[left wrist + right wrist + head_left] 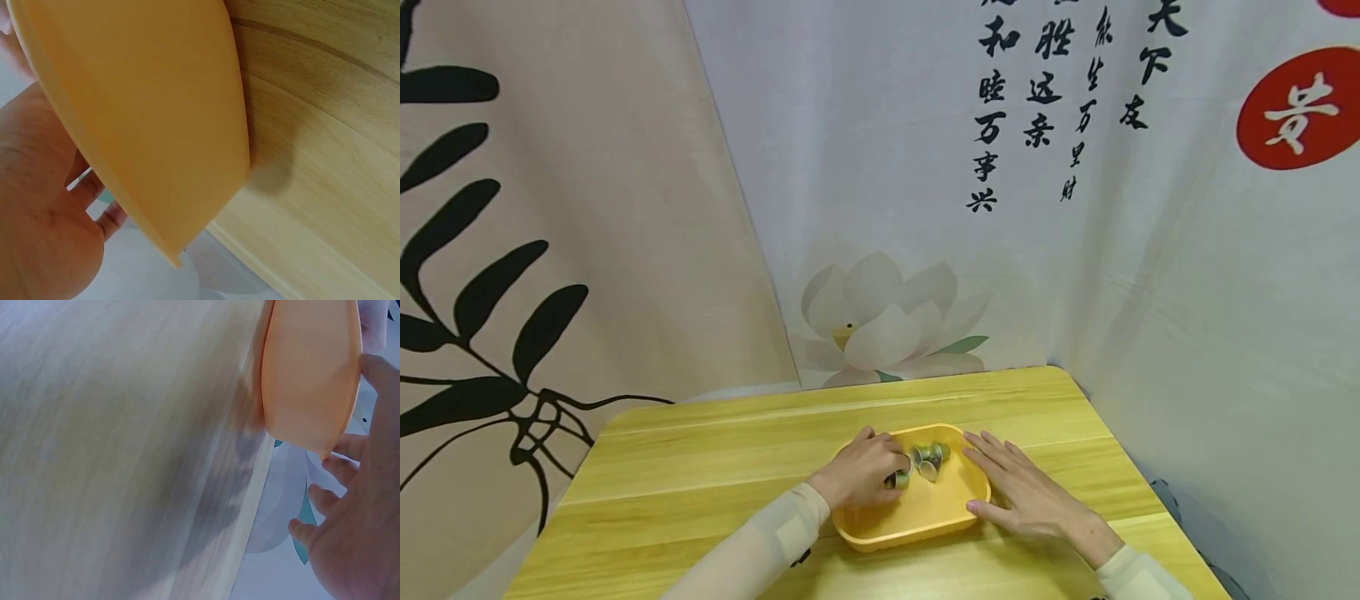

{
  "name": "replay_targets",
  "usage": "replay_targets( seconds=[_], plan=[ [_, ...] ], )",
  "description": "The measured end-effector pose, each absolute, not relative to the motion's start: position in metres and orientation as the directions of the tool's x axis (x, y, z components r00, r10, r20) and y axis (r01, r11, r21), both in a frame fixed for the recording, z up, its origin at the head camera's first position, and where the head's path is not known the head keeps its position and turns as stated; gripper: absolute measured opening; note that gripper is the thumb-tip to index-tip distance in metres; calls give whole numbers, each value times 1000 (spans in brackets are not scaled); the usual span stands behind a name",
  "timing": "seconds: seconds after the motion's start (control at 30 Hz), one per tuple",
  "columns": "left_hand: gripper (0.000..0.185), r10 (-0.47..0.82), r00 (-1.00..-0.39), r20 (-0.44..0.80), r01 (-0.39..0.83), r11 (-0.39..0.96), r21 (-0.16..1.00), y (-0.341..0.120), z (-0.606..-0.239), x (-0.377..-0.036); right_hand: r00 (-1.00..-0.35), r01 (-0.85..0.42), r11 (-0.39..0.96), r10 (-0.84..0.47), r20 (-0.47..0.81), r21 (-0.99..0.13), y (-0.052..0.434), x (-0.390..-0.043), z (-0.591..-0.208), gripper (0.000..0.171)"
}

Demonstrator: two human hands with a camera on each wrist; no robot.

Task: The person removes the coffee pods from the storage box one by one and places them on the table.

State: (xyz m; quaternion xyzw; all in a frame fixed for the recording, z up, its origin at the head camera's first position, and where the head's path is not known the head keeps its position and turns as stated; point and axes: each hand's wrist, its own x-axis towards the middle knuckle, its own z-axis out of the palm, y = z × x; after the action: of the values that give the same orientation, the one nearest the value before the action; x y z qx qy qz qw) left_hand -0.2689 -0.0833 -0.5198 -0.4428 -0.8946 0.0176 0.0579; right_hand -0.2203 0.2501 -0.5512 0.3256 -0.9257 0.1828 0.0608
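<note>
A yellow plastic tray [936, 500] lies on the wooden table. Inside, toward its back, sit several small green-and-silver cup-like pieces [928, 471]; their exact kind is too small to tell. My left hand [865, 468] reaches over the tray's left side, fingers curled. Between its thumb and fingers it holds another small greenish piece [901, 479], partly hidden by the hand. At the right rim rests my right hand [1026, 492], fingers spread and fairly straight. The right wrist view shows those fingertips touching the tray's edge [350, 419]. In the left wrist view the tray wall [156, 125] hides the left fingertips.
The wooden table [715, 467] extends around the tray, its back edge close to a printed cloth [887, 208] with writing and a lotus. On the left hangs a cloth with dark leaves [490, 292]. Something dark [1167, 500] lies beyond the table's right edge.
</note>
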Motion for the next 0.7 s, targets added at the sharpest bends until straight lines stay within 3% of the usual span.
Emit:
replay_targets(
  seconds=[0.37,0.7],
  plan=[
    [27,790,-605,94,779,613,-131,-82,-526,-271,-786,-618,722,-577,222,-312,250,-220,-551,79],
    [26,782,-614,104,777,623,-98,-82,-526,-270,-780,-625,720,-581,231,-302,250,-220,-550,78]
  ],
)
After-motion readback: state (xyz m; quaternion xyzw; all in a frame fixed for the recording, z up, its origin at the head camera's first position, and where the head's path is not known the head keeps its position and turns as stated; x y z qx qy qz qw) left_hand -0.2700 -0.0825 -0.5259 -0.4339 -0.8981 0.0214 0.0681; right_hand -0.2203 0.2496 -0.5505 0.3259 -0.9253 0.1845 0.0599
